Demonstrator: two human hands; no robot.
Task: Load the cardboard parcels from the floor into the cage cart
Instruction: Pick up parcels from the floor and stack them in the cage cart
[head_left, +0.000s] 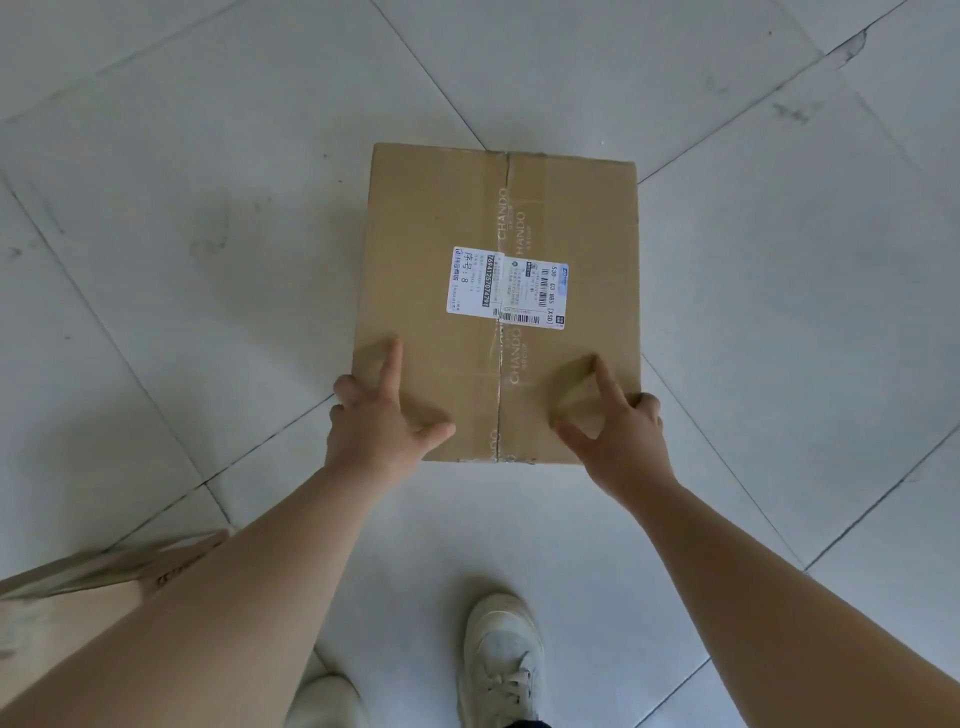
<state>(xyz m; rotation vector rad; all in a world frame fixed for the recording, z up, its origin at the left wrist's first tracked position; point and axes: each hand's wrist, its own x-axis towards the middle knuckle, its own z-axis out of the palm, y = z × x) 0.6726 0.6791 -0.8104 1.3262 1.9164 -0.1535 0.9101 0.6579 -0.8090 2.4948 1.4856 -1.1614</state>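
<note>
Both my hands on a taped cardboard parcel (498, 301) on the tiled floor (208, 234).
My left hand (382, 415) grips its 7 o'clock corner, my right hand (618, 421) its 5 o'clock corner; fingers spread, wrapped over the edges.

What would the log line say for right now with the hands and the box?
phase: gripping parcel | left hand: on near-left corner | right hand: on near-right corner | cardboard box: taped, labelled, flat on tiled floor | cart: not in view

We see soft, even daylight on the pale floor (727, 260), with faint shadows under the box (498, 234) and hands. The box label is sharp; the lower-left carton (78, 587) is motion-blurred, and tile lines bow toward the edges.
</note>
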